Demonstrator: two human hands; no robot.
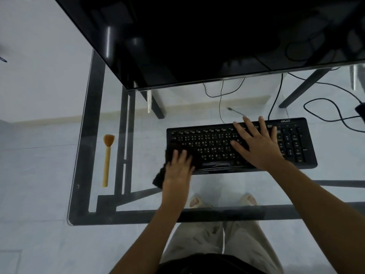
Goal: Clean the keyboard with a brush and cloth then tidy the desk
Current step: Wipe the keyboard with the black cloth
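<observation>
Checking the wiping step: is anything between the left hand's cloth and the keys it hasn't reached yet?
Yes. The right hand lies spread flat on the keyboard, covering keys right of centre. The left hand presses the dark cloth on the left end; the keys between are bare.

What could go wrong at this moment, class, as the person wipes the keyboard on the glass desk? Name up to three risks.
1. The left hand presses a dark cloth on the keyboard; it might snag a keycap.
2. The right hand lies flat on the keys, so it may press them if the keyboard is connected.
3. The brush lies near the glass desk's left edge; a nudge could knock it off.
</observation>
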